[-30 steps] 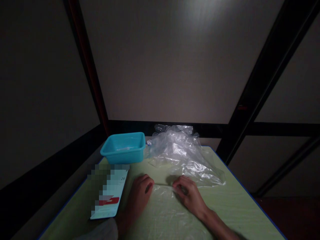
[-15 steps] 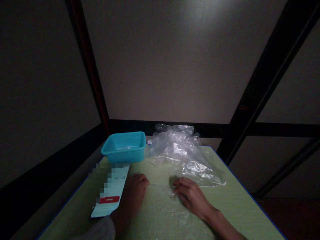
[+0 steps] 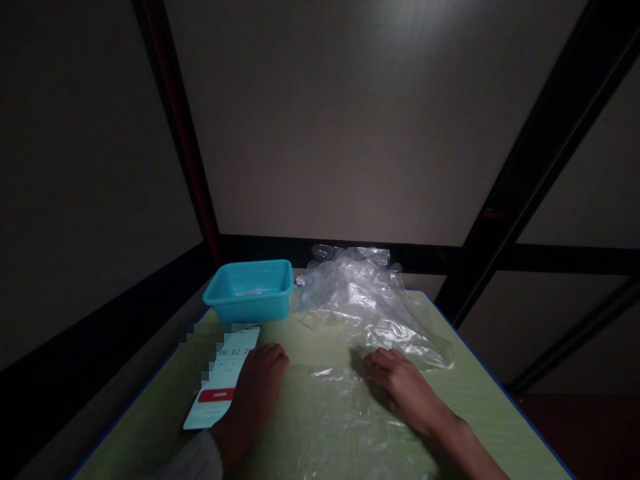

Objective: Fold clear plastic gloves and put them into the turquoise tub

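The film (image 3: 337,420) looks limp, slippery; its far corners suit holding. Left hand (image 3: 261,379) and right hand (image 3: 397,383) curl their fingers, grip unclear.

We'd tag this an indoor corner with a small work table — home or workshop, we can't tell. Clock laid over the view: pale wall panel (image 3: 325,133) at 12, reddish upright (image 3: 175,113) at 10, dark slanting beam (image 3: 520,127) at 2. Blue-edged table (image 3: 490,413) at 6 — phone (image 3: 220,380) showing a timer and turquoise tub (image 3: 255,310) toward 8, clear plastic heap (image 3: 355,287) at 5.
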The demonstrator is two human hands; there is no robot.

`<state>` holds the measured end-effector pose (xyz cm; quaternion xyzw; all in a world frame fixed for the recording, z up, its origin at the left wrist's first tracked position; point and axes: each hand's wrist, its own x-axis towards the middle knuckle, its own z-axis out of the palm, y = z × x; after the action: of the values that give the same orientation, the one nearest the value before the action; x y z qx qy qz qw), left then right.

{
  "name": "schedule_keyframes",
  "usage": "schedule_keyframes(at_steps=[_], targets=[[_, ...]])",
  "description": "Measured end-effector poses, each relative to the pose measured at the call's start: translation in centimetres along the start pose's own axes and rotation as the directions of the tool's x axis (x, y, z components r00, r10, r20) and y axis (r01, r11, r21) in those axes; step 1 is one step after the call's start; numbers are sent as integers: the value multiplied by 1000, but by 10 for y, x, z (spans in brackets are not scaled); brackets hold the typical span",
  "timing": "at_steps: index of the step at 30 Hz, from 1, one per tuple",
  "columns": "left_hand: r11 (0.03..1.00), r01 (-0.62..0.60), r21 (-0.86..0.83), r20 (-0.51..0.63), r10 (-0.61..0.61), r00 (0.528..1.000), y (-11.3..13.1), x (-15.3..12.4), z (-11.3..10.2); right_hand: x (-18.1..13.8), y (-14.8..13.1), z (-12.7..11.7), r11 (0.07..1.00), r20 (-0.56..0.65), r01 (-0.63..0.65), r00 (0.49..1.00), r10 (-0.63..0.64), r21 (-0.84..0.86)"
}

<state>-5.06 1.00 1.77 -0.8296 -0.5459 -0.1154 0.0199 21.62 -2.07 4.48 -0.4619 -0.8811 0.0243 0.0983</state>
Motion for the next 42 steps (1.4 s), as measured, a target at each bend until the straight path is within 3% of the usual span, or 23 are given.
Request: schedule_keyframes(at_steps=[4,7,15,23,26,29,36,42], targets=[[987,-86,-139,-79,75,994,3,-2,4,-2,-6,-3,999,31,-1,1000,-1,49],[968,-128,-216,-74,114,991,10,-4,6,-5,-6,-6,999,51,-38,998,36,37],[955,-97,-280,-62,82,995,16,-3,8,-9,6,-14,965,72,-262,963,260,19],[948,-106,-302,-46,96,994,17,-3,5,-10,20,-3,940,70,-338,938,340,-33],[948,-87,-307,-26,83,996,17,-3,5,-10,23,-1,926,19,-376,926,377,-15],[940,-64,-335,-18,61,998,16,-2,5,-9,21,-5,929,-37,-353,933,359,107],[871,25,-491,-38,-50,998,11,5,5,-11,21,2,879,-23,-436,893,449,192],[838,148,-525,72,-129,989,11,11,6,-13,27,11,872,-32,-421,897,442,250]])
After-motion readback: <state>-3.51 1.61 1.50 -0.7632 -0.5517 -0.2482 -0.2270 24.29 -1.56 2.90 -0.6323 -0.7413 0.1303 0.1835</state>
